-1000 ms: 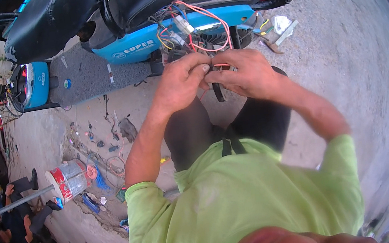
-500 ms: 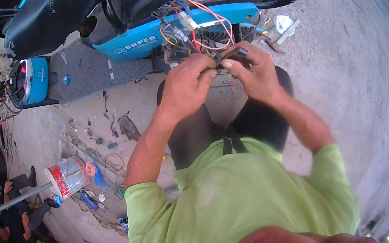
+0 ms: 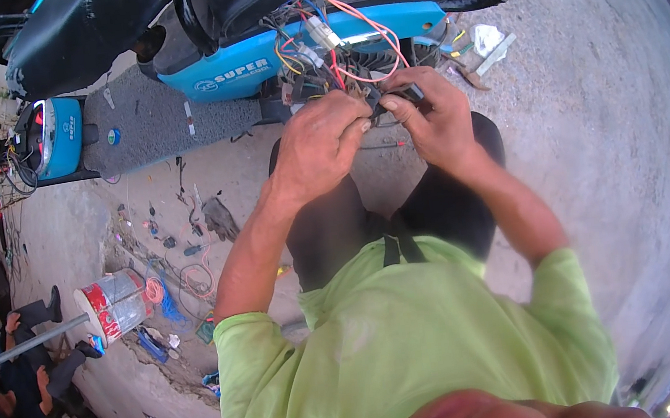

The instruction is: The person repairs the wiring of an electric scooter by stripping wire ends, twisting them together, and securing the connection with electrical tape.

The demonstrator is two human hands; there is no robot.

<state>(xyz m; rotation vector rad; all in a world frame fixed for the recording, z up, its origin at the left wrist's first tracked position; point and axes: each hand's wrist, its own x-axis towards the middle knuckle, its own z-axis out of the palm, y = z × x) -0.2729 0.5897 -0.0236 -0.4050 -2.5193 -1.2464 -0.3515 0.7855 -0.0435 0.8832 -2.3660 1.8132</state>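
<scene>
Both hands work close together in front of the wiring on the side of a blue electric scooter (image 3: 192,86). My left hand (image 3: 319,139) is closed, thumb and fingers pinching the wire ends at the bottom of the bundle. Opposite it, my right hand (image 3: 431,118) pinches a small dark strip (image 3: 376,102) between thumb and forefinger, its fingers curled. What exactly the strip is cannot be made out. Above the hands hangs a tangle of red, yellow, blue and pink wires (image 3: 390,33) with a white connector (image 3: 322,33).
A hammer (image 3: 473,77) and a metal bar (image 3: 497,55) lie right of the scooter. On the ground to the left are a dark glove (image 3: 220,219), scattered parts, loose cables and a red-and-white drum (image 3: 117,305) with a pole. A seated person (image 3: 34,367) is at far left.
My right hand's fingers have curled further over the dark strip, which shows less now. The left hand has stayed nearly in place at the wires.
</scene>
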